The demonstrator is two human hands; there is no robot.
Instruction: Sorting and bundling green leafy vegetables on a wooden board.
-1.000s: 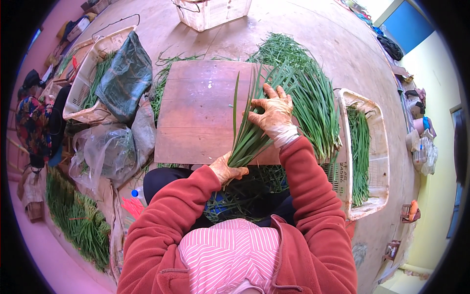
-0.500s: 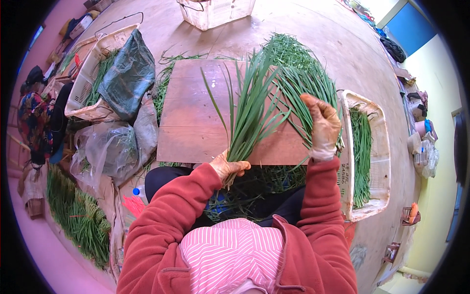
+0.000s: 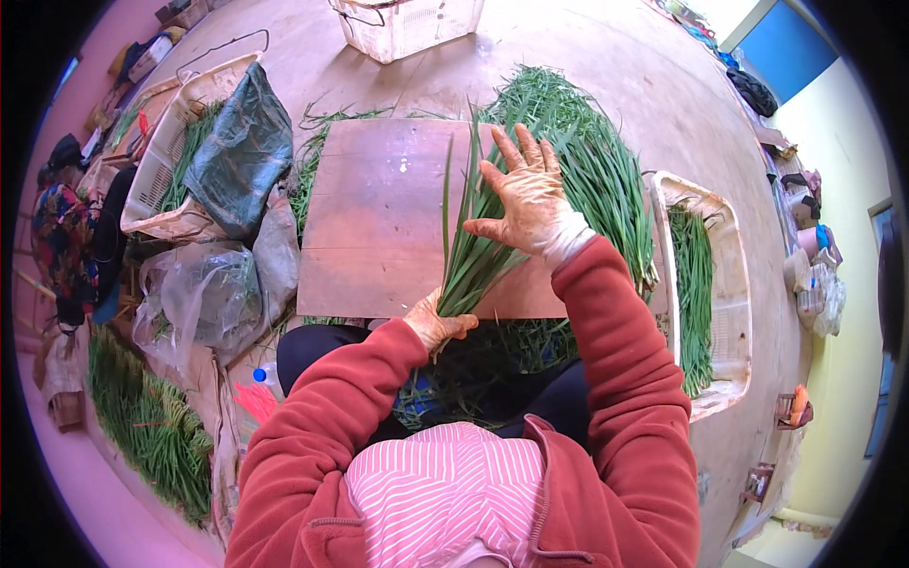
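Note:
My left hand (image 3: 438, 324), in a stained thin glove, grips the lower end of a bunch of garlic chives (image 3: 466, 270). The long flat green leaves point away from me over the wooden board (image 3: 369, 208). My right hand (image 3: 525, 197), gloved too, is spread with its fingers apart over the upper leaves, hiding part of them. Whether it touches the leaves I cannot tell. Behind and right of that hand, a large heap of loose chives (image 3: 606, 180) lies on the board's right side and the floor beyond.
Right of the board stands a white plastic crate (image 3: 734, 312) with chives. Another crate (image 3: 151, 189) at left is partly covered by a dark green sheet (image 3: 241, 156). A clear plastic bag (image 3: 204, 293) and bundled chives (image 3: 147, 417) lie nearer left. A third crate (image 3: 407, 28) stands far ahead.
My right hand has moved left from above the heap to the bunch, and its curled fingers have spread out. The left hand keeps its hold in nearly the same place.

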